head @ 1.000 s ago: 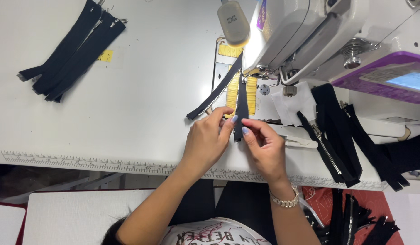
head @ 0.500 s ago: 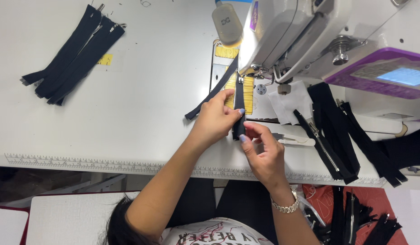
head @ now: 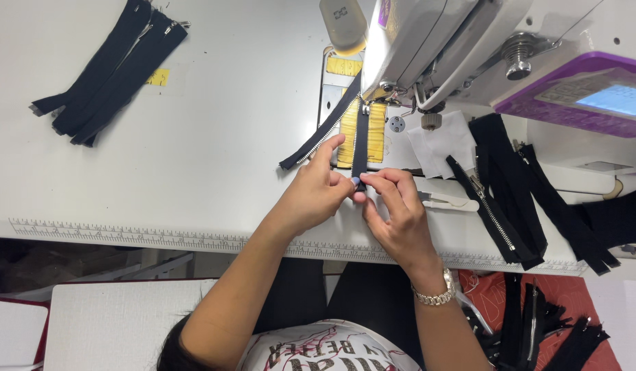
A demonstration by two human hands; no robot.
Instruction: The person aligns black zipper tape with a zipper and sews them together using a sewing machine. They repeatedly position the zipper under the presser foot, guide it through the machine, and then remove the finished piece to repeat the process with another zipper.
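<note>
Bare forearms; a metal wristwatch (head: 435, 295) on the right wrist; a white, seemingly printed shirt (head: 318, 352).

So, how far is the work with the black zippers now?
Possibly done: a stack of black zippers lies far left on the table. In hand: both hands, left hand and right hand, pinch one zipper under the sewing machine. Possibly left: the zipper pile at right.

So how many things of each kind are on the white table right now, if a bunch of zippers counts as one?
Hands: 2, left hand and right hand, both pinching the black zipper
Black zippers being sewn: 1
Black zipper piles: 2, far-left pile and right pile
Sewing machines: 1
White snips: 1
Total: 7
</note>
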